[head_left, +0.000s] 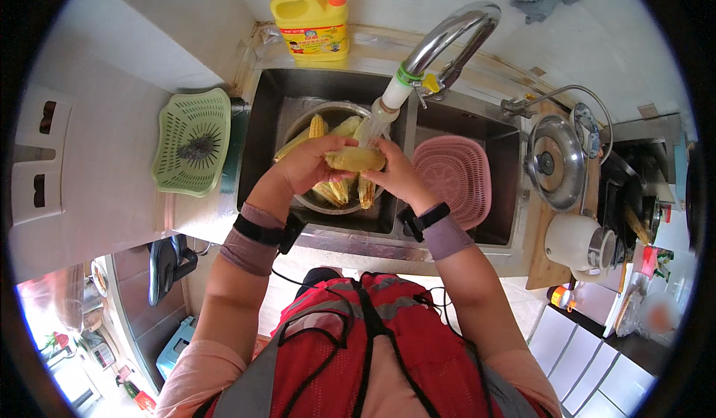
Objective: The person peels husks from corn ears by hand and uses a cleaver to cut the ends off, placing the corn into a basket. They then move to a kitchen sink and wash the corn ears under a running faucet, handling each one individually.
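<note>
My left hand (310,166) and my right hand (396,172) hold an ear of corn (356,159) between them, one at each end. Water runs from the chrome faucet's white nozzle (391,102) just behind the held ear. Under my hands a round metal basin (358,107) sits in the left sink bowl, with several ears of corn (318,127) in it, some with husk on. My hands and the held ear hide part of the basin. A pink plastic basket (478,183) lies in the right sink bowl, beside my right hand.
A green plastic basket (168,119) holding a steel-wool scourer (197,148) stands left of the sink. A yellow detergent jug (316,26) stands behind. To the right are a glass pot lid (565,177), a white kettle (570,242) and a wooden board (540,267). The sink's front rim runs below my wrists.
</note>
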### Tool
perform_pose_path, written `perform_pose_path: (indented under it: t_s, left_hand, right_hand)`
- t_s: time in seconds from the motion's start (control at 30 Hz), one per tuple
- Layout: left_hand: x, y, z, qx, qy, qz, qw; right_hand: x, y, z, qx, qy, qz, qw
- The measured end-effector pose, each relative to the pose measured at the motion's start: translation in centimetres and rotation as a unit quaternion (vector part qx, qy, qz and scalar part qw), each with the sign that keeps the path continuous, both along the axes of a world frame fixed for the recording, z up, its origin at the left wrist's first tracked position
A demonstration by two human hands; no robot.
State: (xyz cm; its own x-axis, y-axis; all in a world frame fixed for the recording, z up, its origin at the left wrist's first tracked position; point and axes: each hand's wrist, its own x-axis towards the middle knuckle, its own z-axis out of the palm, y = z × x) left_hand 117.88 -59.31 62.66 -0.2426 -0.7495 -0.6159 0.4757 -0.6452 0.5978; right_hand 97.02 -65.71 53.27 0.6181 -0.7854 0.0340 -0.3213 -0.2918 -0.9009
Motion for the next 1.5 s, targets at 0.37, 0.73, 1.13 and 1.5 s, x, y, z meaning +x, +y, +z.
perform_pose_path:
  t_s: [0.37,0.73,1.13,1.5]
  left_hand:
    - [-3.3,1.2,-6.7,-0.077,-0.163,0.207,0.962]
    - [-6.6,0.3,-5.9,-0.057,-0.05,0.182,0.98]
    - [-4.8,-1.6,-8.1,-0.162,-0.007,0.164,0.973]
    - [-2.8,-3.2,-12.3,-0.064,0.0,0.192,0.979]
  right_hand:
    - [2.9,2.0,4.4,0.486,-0.104,0.0,0.868]
    - [2.7,2.9,2.6,0.525,-0.222,-0.133,0.811]
    - [4.3,0.7,-0.5,0.597,-0.411,-0.095,0.683]
    - [5.2,0.5,-3.4,0.472,-0.37,-0.104,0.793]
